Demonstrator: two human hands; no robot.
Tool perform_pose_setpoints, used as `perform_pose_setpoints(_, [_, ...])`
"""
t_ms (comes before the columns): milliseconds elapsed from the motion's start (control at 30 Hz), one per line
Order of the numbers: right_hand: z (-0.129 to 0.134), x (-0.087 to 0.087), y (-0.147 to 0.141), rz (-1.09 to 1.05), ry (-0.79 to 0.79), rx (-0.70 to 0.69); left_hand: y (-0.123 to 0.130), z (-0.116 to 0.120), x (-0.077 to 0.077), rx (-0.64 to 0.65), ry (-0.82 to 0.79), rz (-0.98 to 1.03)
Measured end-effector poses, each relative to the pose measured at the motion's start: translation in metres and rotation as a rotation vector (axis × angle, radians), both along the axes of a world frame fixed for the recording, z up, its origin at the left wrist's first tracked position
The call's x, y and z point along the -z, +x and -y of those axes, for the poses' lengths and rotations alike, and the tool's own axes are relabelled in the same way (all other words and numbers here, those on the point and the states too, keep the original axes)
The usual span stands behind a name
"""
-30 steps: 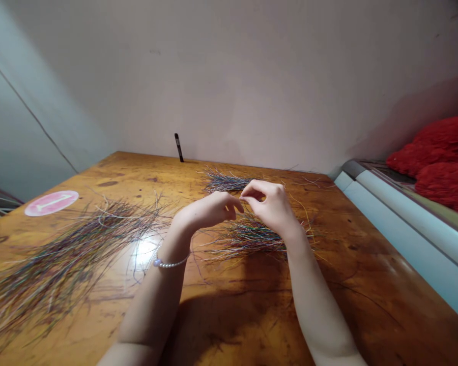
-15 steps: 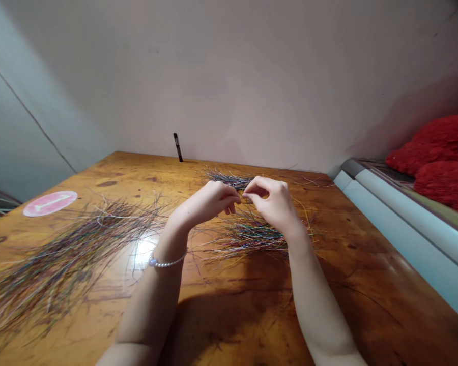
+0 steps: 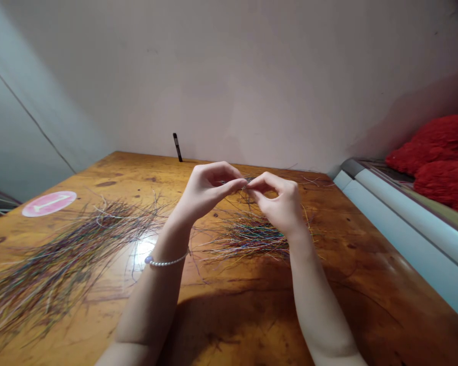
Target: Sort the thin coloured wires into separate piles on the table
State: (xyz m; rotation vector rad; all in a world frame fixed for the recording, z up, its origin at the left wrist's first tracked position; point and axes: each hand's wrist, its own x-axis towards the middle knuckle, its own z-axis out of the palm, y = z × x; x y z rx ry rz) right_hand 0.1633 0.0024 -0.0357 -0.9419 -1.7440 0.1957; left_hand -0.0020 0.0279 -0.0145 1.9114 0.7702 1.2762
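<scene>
Varnished orange-brown wood (image 3: pixel 366 305) carries everything here. Nearest the front edge come the person's two forearms, the left with a pearl bracelet (image 3: pixel 165 263) at its wrist. Both hands are raised above the tabletop, close together near its middle: the left hand (image 3: pixel 208 190) and the right hand (image 3: pixel 278 203) each narrow to a pinch, their fingertips meeting on a few fine strands (image 3: pixel 245 184), too thin to show which way they run. Beneath the hands, a loose pile of multicoloured strands (image 3: pixel 250 238) lies on the wood, its long axis running left to right, its ends fanning out; the right hand is the nearer to it. Toward the left edge spreads a larger sheaf of similar strands (image 3: pixel 57 264), angled toward the front left corner, with a round pink sticker (image 3: pixel 49 204) beyond it. At the far edge, a black stick (image 3: pixel 177 147) stands against the wall, and red fluffy material (image 3: pixel 442 162) lies past the right edge.
</scene>
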Motion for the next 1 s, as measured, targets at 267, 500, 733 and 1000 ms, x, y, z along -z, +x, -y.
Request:
perform_pose_setpoints(267, [0.006, -0.004, 0.000, -0.012, 0.092, -0.039, 0.002, 0.006, -0.001, 0.078, -0.086, 0.285])
perform_pose_setpoints(500, [0.009, -0.007, 0.003, -0.032, 0.151, -0.045, 0.001, 0.001, 0.000, 0.037, -0.083, 0.299])
perform_pose_setpoints(733, [0.014, -0.012, 0.007, 0.053, 0.218, -0.040, -0.004, 0.007, -0.005, 0.099, -0.147, -0.060])
perform_pose_setpoints(1000, [0.014, -0.010, 0.006, 0.024, 0.178, -0.128, -0.006, 0.006, -0.005, 0.155, -0.155, -0.226])
